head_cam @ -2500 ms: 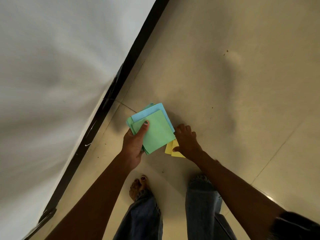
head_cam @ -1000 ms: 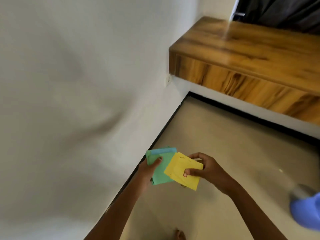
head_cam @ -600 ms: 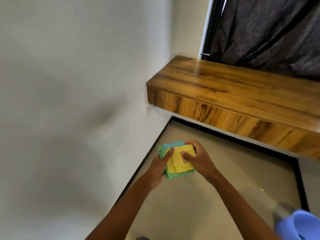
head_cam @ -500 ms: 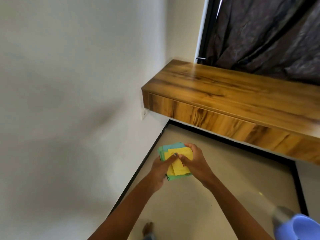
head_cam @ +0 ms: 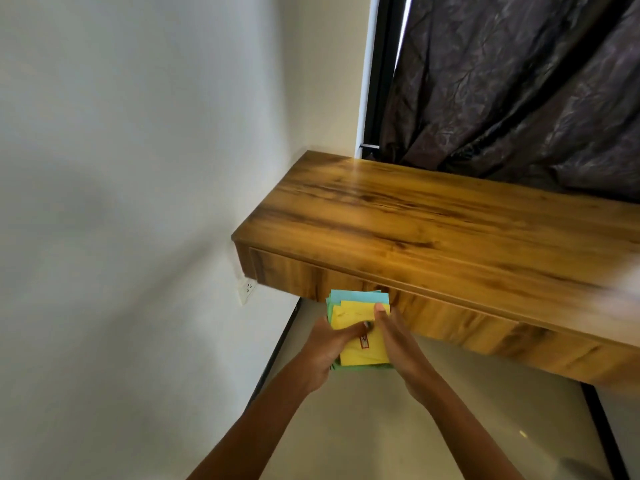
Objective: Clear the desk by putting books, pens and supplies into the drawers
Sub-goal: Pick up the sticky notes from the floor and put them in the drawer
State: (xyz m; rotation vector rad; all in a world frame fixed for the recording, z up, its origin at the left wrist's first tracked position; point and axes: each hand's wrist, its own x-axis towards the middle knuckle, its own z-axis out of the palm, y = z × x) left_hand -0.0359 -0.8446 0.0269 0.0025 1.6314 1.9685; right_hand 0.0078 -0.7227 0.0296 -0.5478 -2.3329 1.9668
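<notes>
Our left hand (head_cam: 327,344) and right hand (head_cam: 398,341) pinch the coloured paper stack (head_cam: 358,327) at lower centre. The desk (head_cam: 433,230) looks bare — its drawer (head_cam: 450,317) is not yet opened.

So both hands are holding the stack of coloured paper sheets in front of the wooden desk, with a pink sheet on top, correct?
Not quite: the head view shows a yellow sheet on top, not pink. The rest stands: the left hand and right hand both hold the stack of coloured paper sheets in front of the wooden desk.
</notes>
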